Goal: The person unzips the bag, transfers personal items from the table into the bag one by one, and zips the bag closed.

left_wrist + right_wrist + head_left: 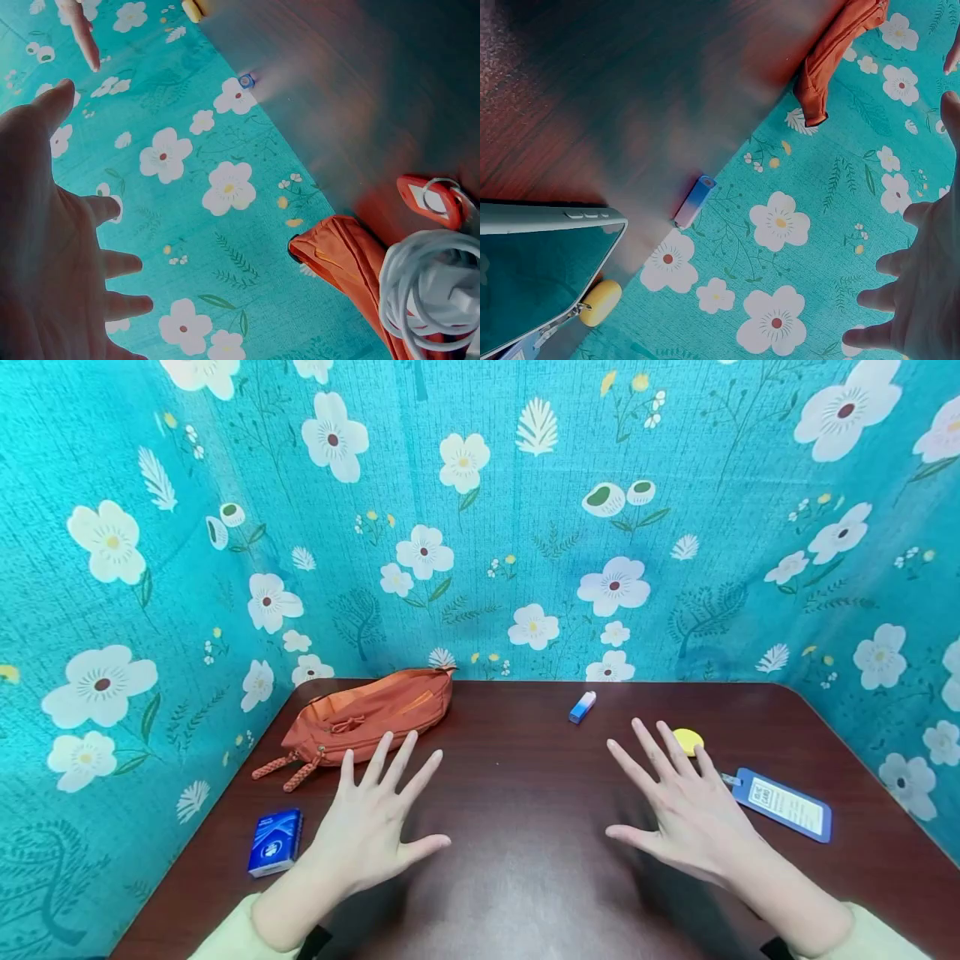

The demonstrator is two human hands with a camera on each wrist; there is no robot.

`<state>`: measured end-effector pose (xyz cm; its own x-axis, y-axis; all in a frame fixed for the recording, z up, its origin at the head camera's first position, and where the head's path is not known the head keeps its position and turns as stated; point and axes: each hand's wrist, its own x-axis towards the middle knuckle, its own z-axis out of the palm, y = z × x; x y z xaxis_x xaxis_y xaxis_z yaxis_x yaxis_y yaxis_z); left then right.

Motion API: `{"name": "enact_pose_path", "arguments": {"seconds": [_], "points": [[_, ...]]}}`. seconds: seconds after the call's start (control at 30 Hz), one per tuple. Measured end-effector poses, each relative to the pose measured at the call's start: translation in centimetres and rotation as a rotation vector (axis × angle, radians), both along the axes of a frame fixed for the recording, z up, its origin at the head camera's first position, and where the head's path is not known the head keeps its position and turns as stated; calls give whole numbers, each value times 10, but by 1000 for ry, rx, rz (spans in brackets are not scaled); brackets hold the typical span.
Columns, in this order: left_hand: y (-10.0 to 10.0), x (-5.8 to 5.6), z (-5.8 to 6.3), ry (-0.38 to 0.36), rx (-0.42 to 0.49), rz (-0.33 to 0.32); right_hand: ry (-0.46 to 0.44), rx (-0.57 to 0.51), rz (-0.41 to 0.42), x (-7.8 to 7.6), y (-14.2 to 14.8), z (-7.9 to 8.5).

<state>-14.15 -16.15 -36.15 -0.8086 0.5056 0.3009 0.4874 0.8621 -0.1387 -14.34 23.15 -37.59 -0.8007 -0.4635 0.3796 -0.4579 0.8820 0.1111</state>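
Observation:
My left hand [367, 831] is held over the left part of the table with its fingers spread and nothing in it. An orange fabric bag [367, 718] with braided pulls lies just beyond its fingertips, and a blue packet [275, 843] lies to its left. In the left wrist view, a coiled white cable [405, 281] and a red tag with a ring [431, 199] show beside the bag. My right hand [693, 814], likewise spread and holding nothing, hovers at the right. A blue card holder [783, 803] lies to its right, and a yellow disc [688, 742] shows behind its fingers.
At the back of the dark wooden table [517, 793] lies a small blue-and-pink stick [582, 707]. The right wrist view shows a phone-like slab [544, 262], which the right hand hides in the head view. A teal flowered cloth [480, 568] hangs around the table's edges.

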Motion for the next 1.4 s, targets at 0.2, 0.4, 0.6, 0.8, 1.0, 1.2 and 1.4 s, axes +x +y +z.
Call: {"name": "enact_pose_path", "arguments": {"seconds": [0.2, 0.4, 0.6, 0.8, 1.0, 1.2, 1.4], "points": [[-4, -4, 1, -7, 2, 8, 23, 2, 31, -7, -1, 0], [-12, -10, 1, -13, 5, 24, 19, 11, 49, -18, -4, 1], [-20, -18, 1, 1, -2, 24, 6, 23, 77, -31, -9, 3], [-32, -26, 4, -11, 9, 26, -42, 30, 97, -41, -12, 6], [-51, -36, 5, -60, 32, 61, -90, 39, 128, -50, -16, 10], [-75, -44, 4, -77, 84, 90, -109, 74, 177, -64, -19, 11], [-93, -52, 2, -61, 141, 86, -111, 76, 227, -73, -21, 11]]}}
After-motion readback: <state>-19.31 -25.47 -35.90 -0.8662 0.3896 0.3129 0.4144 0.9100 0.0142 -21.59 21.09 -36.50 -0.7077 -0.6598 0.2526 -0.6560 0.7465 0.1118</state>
